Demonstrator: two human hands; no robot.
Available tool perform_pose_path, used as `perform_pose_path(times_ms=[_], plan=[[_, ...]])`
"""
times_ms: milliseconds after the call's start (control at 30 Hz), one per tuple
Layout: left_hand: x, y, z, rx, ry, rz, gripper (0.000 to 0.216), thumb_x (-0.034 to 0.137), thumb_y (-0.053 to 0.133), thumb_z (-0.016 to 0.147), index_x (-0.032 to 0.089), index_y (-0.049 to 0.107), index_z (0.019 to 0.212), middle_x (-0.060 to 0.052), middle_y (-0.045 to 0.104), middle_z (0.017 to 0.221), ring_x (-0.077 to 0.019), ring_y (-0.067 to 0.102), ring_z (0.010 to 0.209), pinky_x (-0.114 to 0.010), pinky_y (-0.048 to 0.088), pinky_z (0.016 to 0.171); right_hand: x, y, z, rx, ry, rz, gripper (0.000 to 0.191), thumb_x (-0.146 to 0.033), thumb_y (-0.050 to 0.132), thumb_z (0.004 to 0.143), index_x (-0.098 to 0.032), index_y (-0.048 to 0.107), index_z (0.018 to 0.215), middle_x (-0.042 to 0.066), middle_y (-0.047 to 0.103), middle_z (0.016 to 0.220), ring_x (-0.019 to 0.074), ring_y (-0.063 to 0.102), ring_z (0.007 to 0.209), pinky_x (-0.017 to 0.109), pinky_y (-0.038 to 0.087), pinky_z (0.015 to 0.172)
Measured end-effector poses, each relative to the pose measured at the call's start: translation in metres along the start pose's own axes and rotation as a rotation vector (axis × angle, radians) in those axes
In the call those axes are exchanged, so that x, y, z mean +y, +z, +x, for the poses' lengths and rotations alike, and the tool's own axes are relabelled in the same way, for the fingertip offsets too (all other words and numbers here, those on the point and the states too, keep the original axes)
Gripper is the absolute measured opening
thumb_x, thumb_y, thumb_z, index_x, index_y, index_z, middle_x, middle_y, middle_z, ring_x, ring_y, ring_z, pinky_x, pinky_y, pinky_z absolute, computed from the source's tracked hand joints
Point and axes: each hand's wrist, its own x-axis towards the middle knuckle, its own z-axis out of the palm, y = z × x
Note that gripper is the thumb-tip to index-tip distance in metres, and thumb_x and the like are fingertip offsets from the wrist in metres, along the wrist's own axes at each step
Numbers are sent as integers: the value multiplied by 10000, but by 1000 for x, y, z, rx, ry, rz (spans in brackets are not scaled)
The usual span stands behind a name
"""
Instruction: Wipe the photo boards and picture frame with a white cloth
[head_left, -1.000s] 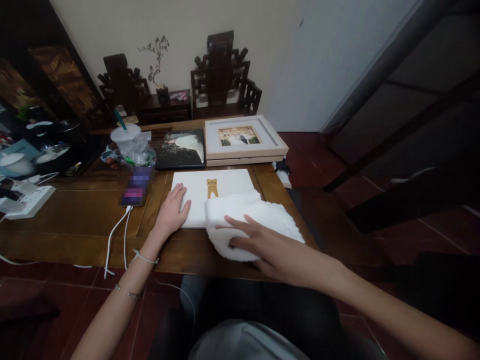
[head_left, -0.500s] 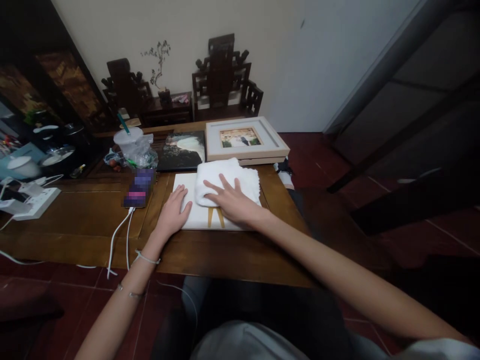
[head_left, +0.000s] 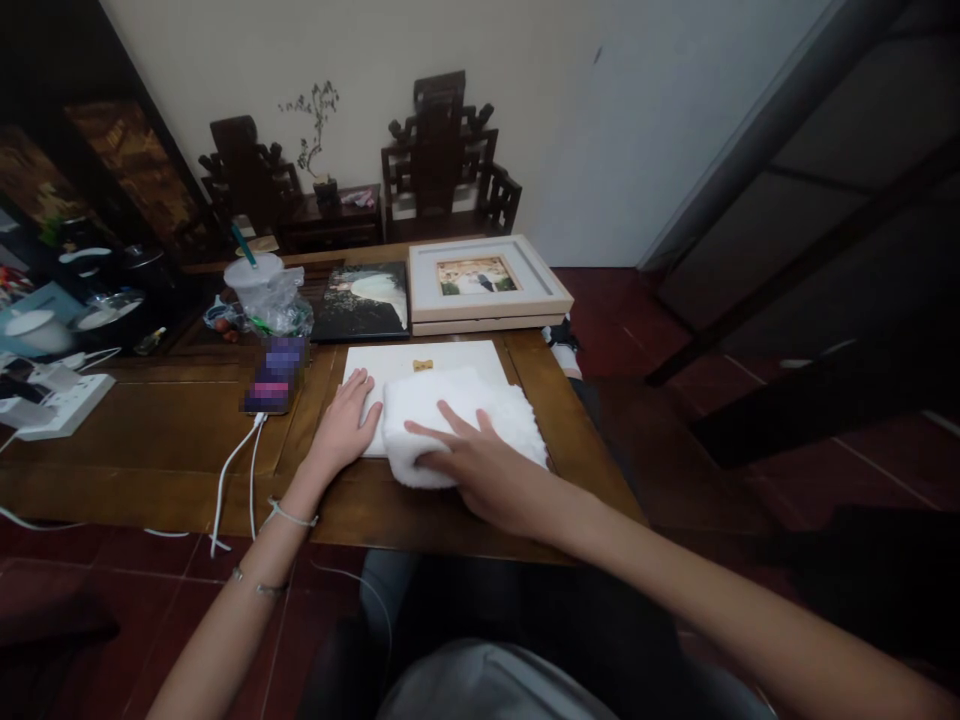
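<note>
Your right hand [head_left: 484,465] lay on folded white cloth [head_left: 465,392], fingers spread. Cloth covered much of white panel [head_left: 390,358] on wooden table [head_left: 367,510]. Your left hand [head_left: 349,420], fingers extended, rested on panel's left edge.

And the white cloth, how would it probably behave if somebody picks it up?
The cloth is probably floppy: its near edge curves in a soft fold. It may be light for its bulk, as it looks fluffy. That texture also suggests it isn't slippery.
</note>
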Motion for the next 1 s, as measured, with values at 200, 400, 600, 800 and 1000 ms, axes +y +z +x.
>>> perform_pose_path(times_ms=[200, 400, 600, 800, 1000], plan=[[-1, 0, 0, -9, -3, -17, 448, 304, 426, 964, 88, 530, 1342, -204, 445, 1520, -283, 349, 1464, -501, 289, 1202, 36, -11, 61, 117, 172, 15, 749, 69, 356, 753, -214, 510, 1430, 92, 284, 1623, 477, 153, 1467, 812, 269, 1018], [-3, 2, 1, -3, -17, -32, 434, 271, 375, 982, 102, 546, 1343, -179, 460, 1517, -267, 364, 1458, -498, 290, 1203, 33, 2, 68, 116, 159, -96, 703, 50, 370, 776, -177, 530, 1422, 118, 265, 1627, 538, 85, 1451, 847, 221, 1003], [-5, 7, 2, 44, -26, -52, 426, 209, 358, 970, 139, 570, 1333, -134, 501, 1497, -245, 390, 1445, -496, 290, 1210, -4, 14, 20, 58, 42, -119, 656, 28, 423, 756, -198, 610, 1342, 108, 265, 1628, 544, 78, 1449, 840, 207, 1021], [-4, 7, 2, 38, -32, -40, 439, 153, 366, 939, 121, 572, 1325, -153, 493, 1499, -257, 393, 1443, -504, 293, 1210, -15, 6, -3, -48, -37, 34, 681, 39, 422, 712, -198, 620, 1319, 90, 279, 1625, 491, 37, 1475, 838, 219, 1024], [-6, 7, 2, 31, -32, -81, 434, 164, 378, 940, 101, 577, 1321, -167, 485, 1502, -259, 384, 1448, -495, 278, 1215, 11, -5, 47, 22, 120, -21, 719, 75, 386, 723, -165, 549, 1380, 126, 264, 1626, 473, 10, 1483, 849, 222, 1005]])
